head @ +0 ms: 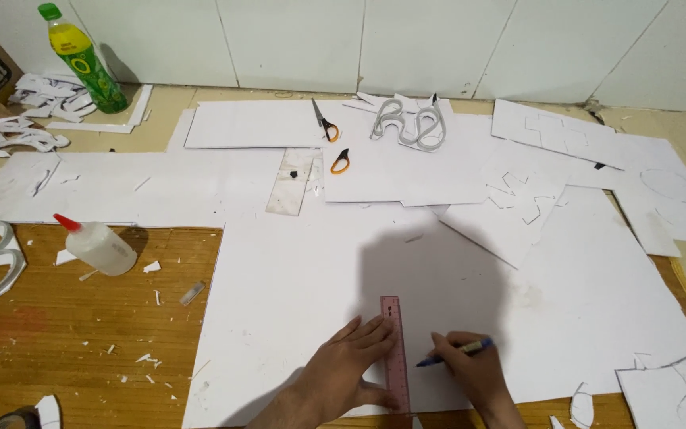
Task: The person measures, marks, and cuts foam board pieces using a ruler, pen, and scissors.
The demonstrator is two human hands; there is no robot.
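My left hand (348,365) lies flat on a large white sheet (303,294), its fingers pressing down a pink ruler (394,334) that stands upright along the sheet's near edge. My right hand (470,373) grips a blue pen (458,351), whose tip touches the sheet just right of the ruler. Both hands sit at the bottom middle of the view, one on each side of the ruler.
A glue bottle with a red cap (98,245) lies on the wooden table (81,334) at left. Scissors (325,123), an orange cutter (341,161), a clear ruler (291,183), curled white cut-outs (410,123) and a green drink bottle (87,65) lie farther back among white sheets and scraps.
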